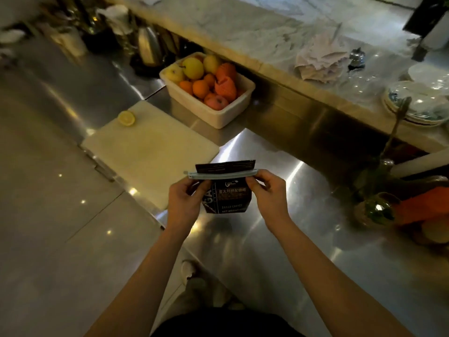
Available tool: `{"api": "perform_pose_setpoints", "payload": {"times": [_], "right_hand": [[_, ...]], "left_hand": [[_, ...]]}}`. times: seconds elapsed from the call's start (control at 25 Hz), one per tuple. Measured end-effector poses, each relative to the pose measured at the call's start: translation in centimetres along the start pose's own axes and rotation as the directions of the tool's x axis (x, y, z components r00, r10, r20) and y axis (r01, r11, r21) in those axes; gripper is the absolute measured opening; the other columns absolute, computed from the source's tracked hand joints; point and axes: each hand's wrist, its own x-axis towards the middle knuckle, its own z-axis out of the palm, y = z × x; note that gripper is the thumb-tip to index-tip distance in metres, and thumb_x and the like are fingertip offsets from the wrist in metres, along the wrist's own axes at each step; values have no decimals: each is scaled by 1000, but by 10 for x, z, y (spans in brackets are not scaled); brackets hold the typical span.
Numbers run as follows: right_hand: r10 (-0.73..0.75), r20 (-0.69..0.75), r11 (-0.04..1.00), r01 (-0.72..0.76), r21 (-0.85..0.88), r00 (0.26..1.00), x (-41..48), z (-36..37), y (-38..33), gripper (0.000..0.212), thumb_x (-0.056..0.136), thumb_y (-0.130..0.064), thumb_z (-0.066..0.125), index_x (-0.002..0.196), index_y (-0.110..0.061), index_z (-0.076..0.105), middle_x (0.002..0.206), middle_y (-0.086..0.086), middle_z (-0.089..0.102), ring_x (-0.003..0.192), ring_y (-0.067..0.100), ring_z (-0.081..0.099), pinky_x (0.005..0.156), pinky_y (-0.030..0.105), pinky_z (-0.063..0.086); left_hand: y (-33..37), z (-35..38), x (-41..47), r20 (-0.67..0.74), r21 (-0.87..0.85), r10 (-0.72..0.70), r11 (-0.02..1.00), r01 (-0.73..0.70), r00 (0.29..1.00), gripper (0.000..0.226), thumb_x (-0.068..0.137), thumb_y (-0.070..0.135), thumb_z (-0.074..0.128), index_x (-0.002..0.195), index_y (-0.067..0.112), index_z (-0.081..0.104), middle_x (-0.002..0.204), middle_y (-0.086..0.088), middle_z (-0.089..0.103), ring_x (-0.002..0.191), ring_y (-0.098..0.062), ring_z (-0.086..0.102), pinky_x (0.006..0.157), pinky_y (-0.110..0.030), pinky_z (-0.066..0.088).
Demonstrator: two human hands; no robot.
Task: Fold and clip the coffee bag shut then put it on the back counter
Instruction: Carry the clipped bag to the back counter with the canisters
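A dark brown coffee bag (228, 195) with white lettering is held upright above the steel worktop (279, 239), just in front of me. A long pale grey clip (222, 173) lies across the bag near its top, with the bag's top flap sticking up above it. My left hand (187, 198) grips the bag's left side, its fingertips at the clip's left end. My right hand (267, 190) pinches the bag and the clip's right end. The raised marble back counter (243, 35) runs along the far side.
A white cutting board (150, 152) with a lemon half (126, 118) lies to the left of the bag. Behind it stands a cream tub of fruit (209, 88). Crumpled paper (318, 62), a bell, glasses and stacked plates (418, 103) sit on the back counter. A vase and fruit are at the right.
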Motion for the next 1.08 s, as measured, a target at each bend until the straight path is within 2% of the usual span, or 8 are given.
{"api": "perform_pose_setpoints", "payload": {"times": [0.12, 0.32, 0.48, 0.64, 0.72, 0.88, 0.92, 1.08], "right_hand": [[-43, 235, 999, 44, -1, 971, -13, 57, -7, 14, 91, -13, 63, 101, -7, 71, 96, 6, 74, 93, 11, 68, 78, 16, 55], [-123, 599, 992, 113, 54, 791, -66, 187, -32, 14, 89, -5, 63, 100, -3, 72, 96, 11, 73, 87, 9, 66, 74, 17, 51], [-165, 858, 982, 160, 99, 485, -171, 303, -54, 19, 90, -5, 61, 93, -21, 71, 90, 0, 72, 86, 4, 67, 74, 17, 52], [-156, 967, 983, 126, 133, 201, -303, 389, -62, 14, 92, -8, 61, 99, -13, 72, 95, 3, 73, 89, 5, 68, 74, 19, 54], [-154, 985, 984, 101, 146, 77, -361, 416, -64, 14, 92, -6, 60, 101, -9, 71, 92, 1, 73, 85, -1, 68, 71, 16, 54], [-101, 948, 991, 58, 124, -302, -496, 458, -61, 16, 92, -4, 60, 101, -12, 70, 92, 2, 72, 84, 0, 69, 73, 18, 56], [-110, 934, 989, 59, 138, -338, -509, 462, -60, 16, 92, -5, 59, 101, -13, 70, 94, 4, 73, 87, 3, 69, 75, 20, 57], [-84, 804, 990, 45, 137, -589, -595, 480, -51, 16, 93, -12, 59, 97, -23, 69, 97, 7, 73, 93, 15, 70, 75, 25, 57]], "left_hand": [[4, -59, -32, -226, 1, -8, 1000, 8, 974, 20, 87, 7, 65, 100, 21, 71, 90, 17, 73, 89, -1, 71, 77, -17, 56], [3, -177, -111, -569, -27, -5, 1000, -12, 823, 21, 88, 5, 63, 104, 15, 72, 100, 4, 73, 96, -5, 70, 79, -18, 54], [0, -282, -216, -816, -16, -4, 1000, -16, 578, 22, 89, 5, 62, 105, 18, 70, 102, 5, 72, 97, -3, 69, 79, -16, 54], [-1, -363, -337, -963, 52, 33, 997, 62, 268, 19, 88, 9, 64, 104, 17, 70, 99, 5, 73, 94, -4, 70, 79, -18, 55], [-1, -384, -388, -991, 39, 28, 996, 79, 134, 17, 88, 8, 64, 103, 14, 70, 95, 6, 73, 91, -3, 71, 76, -18, 56], [7, -406, -506, -968, 14, 47, 991, 132, -245, 19, 87, 7, 66, 99, 21, 69, 91, 11, 72, 87, 1, 70, 74, -19, 57], [8, -408, -516, -962, 5, 43, 990, 139, -271, 19, 86, 6, 65, 99, 20, 69, 91, 12, 71, 86, 3, 69, 74, -15, 55], [10, -409, -580, -860, -18, 71, 985, 169, -505, 21, 87, 3, 64, 98, 20, 68, 91, 12, 70, 86, 5, 69, 72, -11, 53]]}}
